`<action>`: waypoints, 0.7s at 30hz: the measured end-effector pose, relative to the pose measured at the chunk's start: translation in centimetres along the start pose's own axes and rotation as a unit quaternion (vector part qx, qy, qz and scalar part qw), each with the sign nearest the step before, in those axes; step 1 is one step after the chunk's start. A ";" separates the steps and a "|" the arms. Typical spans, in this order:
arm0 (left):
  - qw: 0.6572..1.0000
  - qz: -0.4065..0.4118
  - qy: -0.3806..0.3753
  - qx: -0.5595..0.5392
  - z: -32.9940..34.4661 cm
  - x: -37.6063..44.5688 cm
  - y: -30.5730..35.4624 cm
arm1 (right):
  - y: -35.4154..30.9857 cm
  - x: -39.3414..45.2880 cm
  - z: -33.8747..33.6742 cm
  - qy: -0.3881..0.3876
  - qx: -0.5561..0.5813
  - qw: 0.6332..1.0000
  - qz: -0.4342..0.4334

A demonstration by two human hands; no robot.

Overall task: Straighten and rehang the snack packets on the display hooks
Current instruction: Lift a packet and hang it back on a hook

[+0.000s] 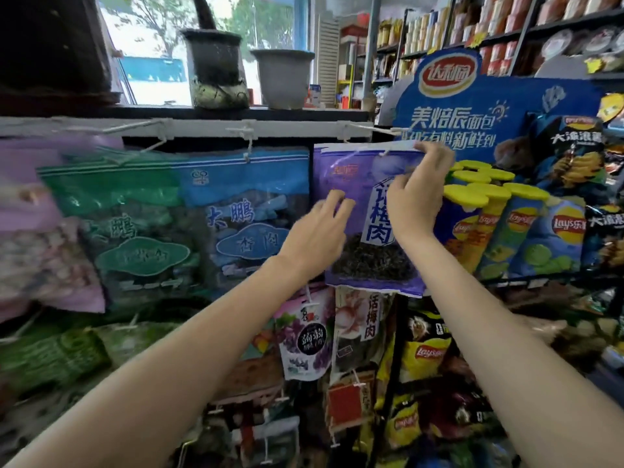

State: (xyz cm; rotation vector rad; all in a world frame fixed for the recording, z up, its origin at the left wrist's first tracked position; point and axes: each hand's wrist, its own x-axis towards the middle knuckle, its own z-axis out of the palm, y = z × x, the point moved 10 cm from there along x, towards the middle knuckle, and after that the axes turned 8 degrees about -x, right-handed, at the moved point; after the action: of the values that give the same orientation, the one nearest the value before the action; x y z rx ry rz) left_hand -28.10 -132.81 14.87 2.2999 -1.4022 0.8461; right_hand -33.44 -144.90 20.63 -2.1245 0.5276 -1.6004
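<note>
Your right hand (417, 197) hides the purple packet's (354, 197) upper right corner; the pale packets (40, 231) at left are blurred.

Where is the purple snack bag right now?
In the head view, the purple packet hangs right of centre, between the blue packet and the yellow-lidded chip cans, with the right hand pinching its top corner.

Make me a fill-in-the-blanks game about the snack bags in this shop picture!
1. The right hand pinches the top edge of the ____ packet.
2. The packet right beside it has a ____ top.
3. The chip tubes have ____ lids.
4. Up on the ledge stand two plant ____.

Missing words: purple; blue; yellow; pots
</note>
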 end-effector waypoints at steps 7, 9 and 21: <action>0.995 -0.030 -0.053 0.080 -4.7 -8.7 -3.7 | -3.6 -6.3 1.6 -0.011 0.075 0.983 0.165; 0.989 -0.083 -0.064 0.106 -7.2 -12.3 -6.3 | -6.8 -10.5 3.9 -0.086 0.077 0.976 0.182; 0.922 -0.285 -0.245 0.089 -19.0 -42.3 -22.4 | -36.0 -36.7 15.0 -0.563 0.142 0.811 0.080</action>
State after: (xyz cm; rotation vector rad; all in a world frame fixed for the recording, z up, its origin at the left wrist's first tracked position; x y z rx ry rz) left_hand -28.95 -82.55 3.66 2.9699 -0.7210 0.2273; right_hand -27.02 -93.48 7.15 -2.2402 0.0330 -0.1163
